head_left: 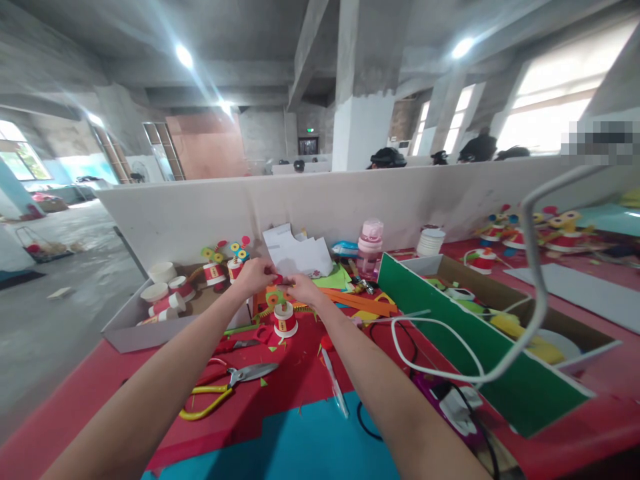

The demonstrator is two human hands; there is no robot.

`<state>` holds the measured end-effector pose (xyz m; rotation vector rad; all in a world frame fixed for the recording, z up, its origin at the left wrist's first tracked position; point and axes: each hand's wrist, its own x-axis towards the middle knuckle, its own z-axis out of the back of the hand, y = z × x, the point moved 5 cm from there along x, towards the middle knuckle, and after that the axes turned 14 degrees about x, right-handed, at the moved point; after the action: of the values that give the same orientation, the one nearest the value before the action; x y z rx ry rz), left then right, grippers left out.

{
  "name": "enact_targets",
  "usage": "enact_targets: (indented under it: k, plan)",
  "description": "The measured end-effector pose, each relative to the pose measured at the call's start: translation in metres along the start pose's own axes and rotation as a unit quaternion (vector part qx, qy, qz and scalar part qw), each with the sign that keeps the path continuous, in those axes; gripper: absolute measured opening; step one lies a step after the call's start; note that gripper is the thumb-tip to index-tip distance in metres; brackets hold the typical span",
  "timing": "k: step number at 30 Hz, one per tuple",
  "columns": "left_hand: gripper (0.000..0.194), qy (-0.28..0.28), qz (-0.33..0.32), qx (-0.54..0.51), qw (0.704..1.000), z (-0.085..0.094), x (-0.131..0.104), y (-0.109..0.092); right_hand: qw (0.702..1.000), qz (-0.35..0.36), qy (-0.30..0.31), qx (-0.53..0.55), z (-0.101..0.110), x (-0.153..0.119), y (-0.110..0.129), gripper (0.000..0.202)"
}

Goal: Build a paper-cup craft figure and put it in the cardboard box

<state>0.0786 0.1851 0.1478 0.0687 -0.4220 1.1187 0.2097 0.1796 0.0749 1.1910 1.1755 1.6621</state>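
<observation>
Fingers bent in a pinch, my left hand (257,275) reaches over the red table. My right hand (301,289) meets it from the other side, also pinched. Between the fingertips shows a small red paper piece (279,280), partly hidden. Just below stands a paper-cup figure (285,323) with a red band, green-and-orange round eyes and coiled yellow-striped paper arms. Beyond my left hand are more cup figures (214,272) with red discs on top. Nearer to me lie large yellow-handled scissors (235,379), red-handled scissors (240,345) and a pen (335,383).
At left, a white box (135,331) holds paper cups. A green-sided box (465,353) with scraps stands right, crossed by a white bent lamp arm (537,293). Orange paper strips (355,301), a pink bottle (370,243) and a white partition (320,200) are behind. Blue sheet (310,440) in front.
</observation>
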Motion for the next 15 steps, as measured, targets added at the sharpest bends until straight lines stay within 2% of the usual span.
enact_targets:
  k: [6,15]
  plan:
    - [0.012,0.011,-0.001,-0.009,1.000,0.001,-0.003,-0.001,0.999,0.007,0.005,0.031,0.000,-0.002,-0.001,0.016]
    - [0.024,-0.021,0.032,-0.066,0.997,0.023,-0.020,0.005,0.999,0.037,-0.008,0.031,0.009,-0.004,-0.003,0.020]
